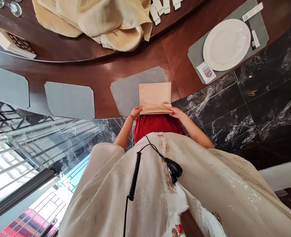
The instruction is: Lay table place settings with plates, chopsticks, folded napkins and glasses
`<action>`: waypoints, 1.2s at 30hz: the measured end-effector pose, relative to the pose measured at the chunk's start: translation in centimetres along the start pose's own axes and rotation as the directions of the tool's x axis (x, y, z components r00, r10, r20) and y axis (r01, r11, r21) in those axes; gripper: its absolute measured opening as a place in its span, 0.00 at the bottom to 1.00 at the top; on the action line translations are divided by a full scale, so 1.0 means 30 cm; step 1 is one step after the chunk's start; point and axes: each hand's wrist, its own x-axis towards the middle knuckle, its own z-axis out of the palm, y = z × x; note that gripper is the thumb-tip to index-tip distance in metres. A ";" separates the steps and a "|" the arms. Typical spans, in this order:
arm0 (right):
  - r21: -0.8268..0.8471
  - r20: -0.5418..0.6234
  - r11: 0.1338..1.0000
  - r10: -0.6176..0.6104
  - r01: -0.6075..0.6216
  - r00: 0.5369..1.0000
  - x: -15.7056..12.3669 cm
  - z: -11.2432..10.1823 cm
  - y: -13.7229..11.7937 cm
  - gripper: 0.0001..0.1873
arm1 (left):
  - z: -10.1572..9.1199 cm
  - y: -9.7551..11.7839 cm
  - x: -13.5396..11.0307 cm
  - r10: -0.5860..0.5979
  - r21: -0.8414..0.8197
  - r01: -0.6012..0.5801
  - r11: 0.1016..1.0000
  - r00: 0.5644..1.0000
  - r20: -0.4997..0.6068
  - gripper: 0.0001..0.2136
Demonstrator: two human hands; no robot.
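A folded beige cloth napkin (155,93) is held between my two hands at the table's edge, partly over a grey placemat (125,93). My left hand (135,112) is closed on its lower left corner. On the opposite corner, my right hand (175,112) grips the same lower edge. A fold runs across the napkin near the bottom, and its upper part stands or lies as a flat panel; I cannot tell which.
To the right, a white plate (226,44) sits on another placemat (196,54). A heap of beige cloths (106,23) lies on the raised round centre, beside white rests (155,14), a napkin box (13,42) and glasses (15,9). More placemats (70,100) line the left.
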 end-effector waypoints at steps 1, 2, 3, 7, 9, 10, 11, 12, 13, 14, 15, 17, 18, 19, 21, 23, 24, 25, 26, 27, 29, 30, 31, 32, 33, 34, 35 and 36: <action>-0.052 -0.029 0.998 -0.033 0.031 0.999 -0.008 0.006 0.008 0.14 | 0.004 0.000 0.002 -0.002 -0.003 0.002 1.000 1.000 0.000 0.04; -0.104 -0.079 0.993 -0.070 0.062 0.994 -0.014 0.015 0.016 0.16 | 0.011 0.000 0.004 -0.002 -0.007 0.002 1.000 1.000 -0.004 0.04; -0.150 -0.133 0.985 -0.111 0.091 0.985 -0.017 0.025 0.024 0.17 | 0.021 -0.002 0.006 -0.002 -0.008 0.002 1.000 1.000 -0.010 0.04; -0.296 -0.218 0.941 -0.233 0.163 0.948 -0.007 0.045 0.049 0.22 | 0.059 -0.018 0.007 -0.005 0.030 0.005 1.000 1.000 -0.021 0.08; -0.373 -0.202 0.905 -0.294 0.204 0.934 0.005 0.033 0.062 0.23 | 0.064 -0.026 0.003 -0.010 0.068 0.012 0.998 1.000 -0.019 0.09; -0.405 -0.186 0.881 -0.342 0.246 0.921 0.010 0.023 0.069 0.23 | 0.062 -0.030 -0.001 -0.009 0.084 0.010 0.996 1.000 -0.014 0.10; -0.430 -0.161 0.854 -0.392 0.293 0.906 0.015 0.010 0.075 0.22 | 0.057 -0.033 -0.005 -0.002 0.097 0.002 0.995 1.000 -0.001 0.11; -0.450 -0.128 0.827 -0.432 0.336 0.893 0.018 -0.005 0.080 0.22 | 0.050 -0.034 -0.009 0.017 0.105 -0.019 0.994 1.000 0.023 0.12; -0.467 -0.094 0.804 -0.459 0.368 0.883 0.019 -0.020 0.083 0.23 | 0.040 -0.034 -0.012 0.051 0.110 -0.057 0.992 0.997 0.058 0.13; -0.486 -0.063 0.783 -0.475 0.389 0.878 0.017 -0.036 0.083 0.24 | 0.028 -0.033 -0.016 0.097 0.117 -0.108 0.987 0.990 0.100 0.14; -0.507 -0.037 0.759 -0.493 0.409 0.869 0.013 -0.050 0.078 0.25 | 0.015 -0.029 -0.018 0.153 0.131 -0.171 0.977 0.979 0.134 0.15; -0.547 -0.004 0.691 -0.566 0.472 0.824 -0.003 -0.070 0.056 0.25 | -0.012 -0.012 -0.021 0.303 0.185 -0.329 0.926 0.940 0.157 0.13; -0.563 0.007 0.645 -0.621 0.517 0.784 -0.015 -0.074 0.037 0.24 | -0.024 0.002 -0.022 0.395 0.222 -0.419 0.880 0.907 0.145 0.12; -0.575 0.021 0.595 -0.676 0.562 0.737 -0.029 -0.073 0.015 0.23 | -0.034 0.018 -0.022 0.489 0.259 -0.505 0.823 0.863 0.127 0.11; -0.591 0.055 0.500 -0.758 0.633 0.650 -0.059 -0.057 -0.034 0.19 | -0.044 0.058 -0.024 0.646 0.313 -0.642 0.700 0.756 0.105 0.08; -0.597 0.080 0.455 -0.786 0.661 0.613 -0.086 -0.030 -0.082 0.15 | -0.042 0.100 -0.027 0.719 0.323 -0.706 0.630 0.688 0.099 0.05; -0.591 0.077 0.463 -0.783 0.661 0.617 -0.095 -0.015 -0.100 0.13 | -0.037 0.119 -0.029 0.726 0.314 -0.712 0.628 0.681 0.092 0.04; -0.578 0.062 0.491 -0.770 0.652 0.635 -0.101 0.000 -0.113 0.11 | -0.029 0.134 -0.031 0.721 0.294 -0.707 0.643 0.689 0.079 0.04; -0.559 0.035 0.534 -0.749 0.635 0.661 -0.102 0.014 -0.121 0.09 | -0.019 0.145 -0.033 0.705 0.267 -0.692 0.671 0.707 0.058 0.03; -0.539 -0.002 0.580 -0.726 0.611 0.688 -0.098 0.027 -0.122 0.09 | -0.008 0.151 -0.034 0.680 0.236 -0.666 0.708 0.733 0.029 0.02; -0.509 -0.086 0.657 -0.682 0.556 0.726 -0.075 0.050 -0.108 0.08 | 0.016 0.148 -0.035 0.606 0.179 -0.590 0.788 0.794 -0.047 0.03; -0.502 -0.123 0.684 -0.662 0.530 0.739 -0.058 0.062 -0.094 0.09 | 0.028 0.139 -0.033 0.561 0.152 -0.546 0.824 0.823 -0.088 0.04; -0.497 -0.156 0.705 -0.646 0.506 0.747 -0.039 0.073 -0.078 0.09 | 0.040 0.128 -0.032 0.517 0.128 -0.503 0.855 0.847 -0.125 0.05; -0.494 -0.186 0.722 -0.633 0.485 0.752 -0.019 0.085 -0.061 0.10 | 0.050 0.114 -0.029 0.476 0.105 -0.464 0.879 0.866 -0.154 0.07; -0.492 -0.210 0.734 -0.621 0.467 0.755 0.001 0.096 -0.044 0.12 | 0.060 0.100 -0.026 0.439 0.084 -0.431 0.898 0.881 -0.175 0.07; -0.495 -0.230 0.743 -0.612 0.450 0.757 0.020 0.107 -0.028 0.13 | 0.067 0.086 -0.022 0.410 0.068 -0.405 0.912 0.892 -0.189 0.08; -0.504 -0.246 0.746 -0.607 0.435 0.756 0.036 0.118 -0.015 0.15 | 0.073 0.073 -0.018 0.389 0.059 -0.386 0.921 0.899 -0.199 0.09; -0.516 -0.258 0.747 -0.603 0.420 0.755 0.049 0.127 -0.004 0.16 | 0.077 0.062 -0.014 0.376 0.058 -0.372 0.926 0.903 -0.207 0.09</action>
